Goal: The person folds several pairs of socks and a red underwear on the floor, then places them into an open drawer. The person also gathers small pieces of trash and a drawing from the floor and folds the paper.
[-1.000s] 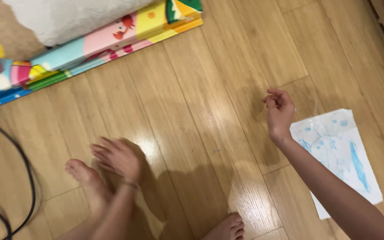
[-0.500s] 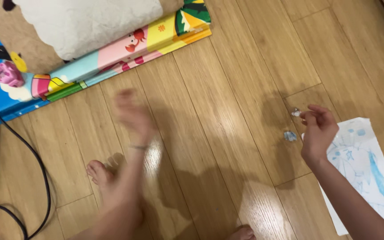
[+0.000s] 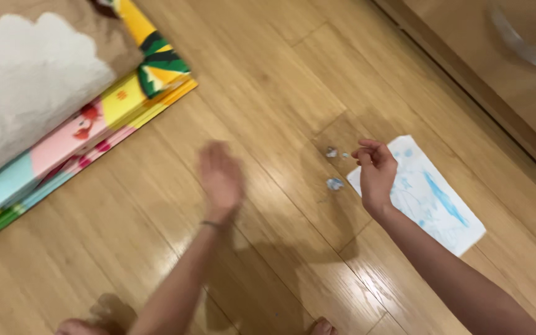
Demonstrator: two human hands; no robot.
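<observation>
My left hand (image 3: 221,177) hovers over the wooden floor (image 3: 268,93), blurred, fingers together and flat, holding nothing. My right hand (image 3: 375,171) is loosely curled with fingertips pinched, just left of a white paper sheet with blue scribbles (image 3: 429,195). Small crumpled bluish-white scraps lie on the floor beside my right hand: one (image 3: 331,151) and a tiny one (image 3: 344,155) near the fingertips, another (image 3: 335,183) a little nearer to me. Whether the fingertips pinch anything I cannot tell.
A colourful folded play mat (image 3: 82,133) with a white fluffy cover (image 3: 26,80) lies at the left. A wooden cabinet front with a metal handle (image 3: 522,43) runs along the upper right. My feet (image 3: 75,326) show at the bottom edge.
The view has swung right and up. My left hand moved right, toward the middle of the floor. My right hand stays by the paper, with a third scrap now lying near it.
</observation>
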